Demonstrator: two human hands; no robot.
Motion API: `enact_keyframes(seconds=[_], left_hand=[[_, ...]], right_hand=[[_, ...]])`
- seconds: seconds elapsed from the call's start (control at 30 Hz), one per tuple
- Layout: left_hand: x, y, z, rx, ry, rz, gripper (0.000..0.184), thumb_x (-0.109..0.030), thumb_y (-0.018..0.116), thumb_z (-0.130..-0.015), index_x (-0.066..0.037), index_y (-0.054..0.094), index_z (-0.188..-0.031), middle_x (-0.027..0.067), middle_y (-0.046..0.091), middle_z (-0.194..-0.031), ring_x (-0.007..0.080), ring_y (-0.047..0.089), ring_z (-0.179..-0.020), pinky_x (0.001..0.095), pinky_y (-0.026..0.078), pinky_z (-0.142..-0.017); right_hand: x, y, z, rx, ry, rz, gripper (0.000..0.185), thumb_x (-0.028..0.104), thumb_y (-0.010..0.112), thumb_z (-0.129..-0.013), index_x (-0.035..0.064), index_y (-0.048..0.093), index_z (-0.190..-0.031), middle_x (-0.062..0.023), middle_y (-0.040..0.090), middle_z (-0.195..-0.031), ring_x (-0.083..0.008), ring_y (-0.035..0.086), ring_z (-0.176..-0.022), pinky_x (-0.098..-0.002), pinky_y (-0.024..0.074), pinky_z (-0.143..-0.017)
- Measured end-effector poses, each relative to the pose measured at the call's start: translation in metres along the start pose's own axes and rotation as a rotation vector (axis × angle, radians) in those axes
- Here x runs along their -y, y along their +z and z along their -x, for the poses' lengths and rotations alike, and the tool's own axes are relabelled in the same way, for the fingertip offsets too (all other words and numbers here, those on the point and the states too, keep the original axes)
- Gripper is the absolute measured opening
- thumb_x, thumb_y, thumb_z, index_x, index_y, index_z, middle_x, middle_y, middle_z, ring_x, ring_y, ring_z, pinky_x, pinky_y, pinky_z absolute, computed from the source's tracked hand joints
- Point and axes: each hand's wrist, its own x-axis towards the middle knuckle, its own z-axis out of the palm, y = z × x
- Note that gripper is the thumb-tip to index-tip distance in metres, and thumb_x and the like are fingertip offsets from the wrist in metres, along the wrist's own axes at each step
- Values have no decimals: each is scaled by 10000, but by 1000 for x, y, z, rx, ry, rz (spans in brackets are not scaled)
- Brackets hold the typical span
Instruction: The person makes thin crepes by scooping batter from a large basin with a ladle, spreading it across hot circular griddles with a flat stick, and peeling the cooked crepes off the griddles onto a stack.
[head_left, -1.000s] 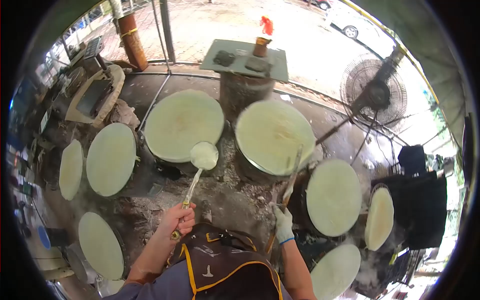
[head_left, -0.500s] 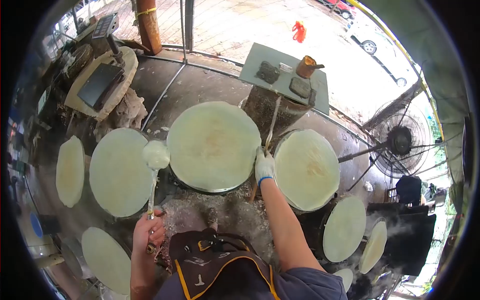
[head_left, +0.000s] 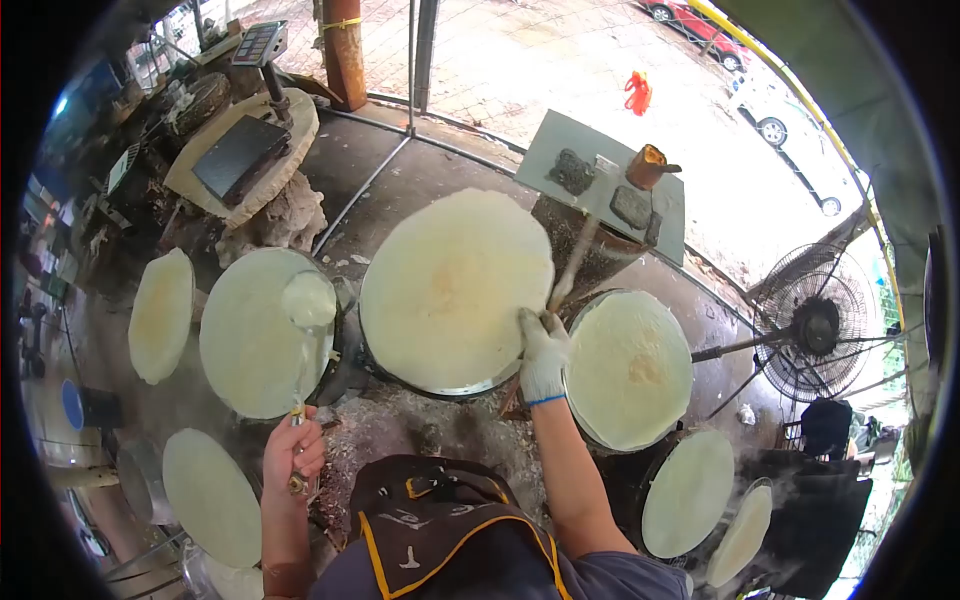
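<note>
My left hand (head_left: 294, 452), bare, is closed around the handle of a ladle (head_left: 310, 300). The ladle's round bowl, coated in pale batter, is over the right part of a flat round pancake (head_left: 255, 345). My right hand (head_left: 545, 352) wears a white glove with a blue cuff. A long thin stick (head_left: 575, 262), blurred, extends up from its grip. The gloved fingertips touch the lower right edge of the large middle pancake (head_left: 455, 290); whether they pinch it I cannot tell. Just right of the glove lies another pancake (head_left: 628, 370) on its round griddle.
More pancakes (head_left: 160, 315) lie on griddles curving round both sides. A scale (head_left: 240, 158) stands on a slab at upper left. A board (head_left: 560, 135) behind holds a rusty can (head_left: 650, 167) and dark lumps. At right is a fan (head_left: 815, 325); a blue bucket (head_left: 78, 405) is at left.
The ladle has moved left, from the gap between griddles to over the left pancake. My right hand has come onto the middle pancake's edge, and that pancake's outline has shifted upward. The view has turned slightly.
</note>
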Motion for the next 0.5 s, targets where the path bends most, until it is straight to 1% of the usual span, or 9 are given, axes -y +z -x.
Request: enact_keyframes(seconds=[0.1,0.13,0.2,0.27,0.3,0.37,0.47,0.5], left_hand=[[11,3,8,-20,20,-16,201,-29,435,-921,11,487,-1111,22,397,-661,62,356,-410,204,334,-320],[15,4,10,-15,18,-31,204,-39,426,-932,16,480,-1121,17,385,-661,57,351,-411,200,334,-324],[30,9,11,-6,2,-49,204,-44,425,-936,23,478,-1121,15,379,-661,53,346,-410,195,328,-320],[46,13,13,-8,-6,-51,197,-35,440,-923,28,490,-1103,21,389,-659,55,344,-405,191,315,-305],[56,19,13,-2,-23,-72,196,-39,438,-927,30,489,-1103,18,386,-659,53,342,-405,189,312,-303],[76,32,18,-9,-30,-96,196,-47,434,-934,36,489,-1103,13,378,-658,49,336,-405,186,306,-300],[101,52,20,25,-62,-137,202,-54,423,-943,44,486,-1108,12,378,-660,49,340,-412,193,315,-303],[111,61,22,42,-89,-134,205,-53,420,-943,48,485,-1109,12,380,-662,48,340,-413,194,317,-304]], right_hand=[[-17,-30,-6,-94,75,-215,197,105,656,-833,-24,622,-978,-64,658,-900,-155,601,-760,-270,482,-705],[-33,-42,-14,-105,123,-216,259,100,658,-822,8,590,-1055,-65,633,-926,-173,602,-831,-291,496,-730],[-66,-74,-27,-176,201,-141,259,108,666,-816,14,598,-1048,-63,630,-925,-175,600,-822,-300,495,-738],[-108,-120,-50,-226,181,55,260,123,674,-815,15,606,-1042,-60,631,-922,-165,591,-825,-303,489,-742],[-90,-140,-45,-220,180,-12,265,126,675,-815,8,605,-1042,-56,632,-915,-161,588,-820,-296,483,-745],[-25,-168,-18,-170,176,-138,276,133,679,-814,-6,604,-1041,-49,635,-901,-153,582,-809,-283,473,-751],[33,-244,10,-355,-59,-120,280,157,668,-823,-28,618,-1027,-55,650,-887,-156,591,-786,-278,474,-727],[42,-275,14,-434,-59,-71,289,170,664,-825,-38,625,-1022,-66,657,-893,-161,597,-781,-274,475,-722]])
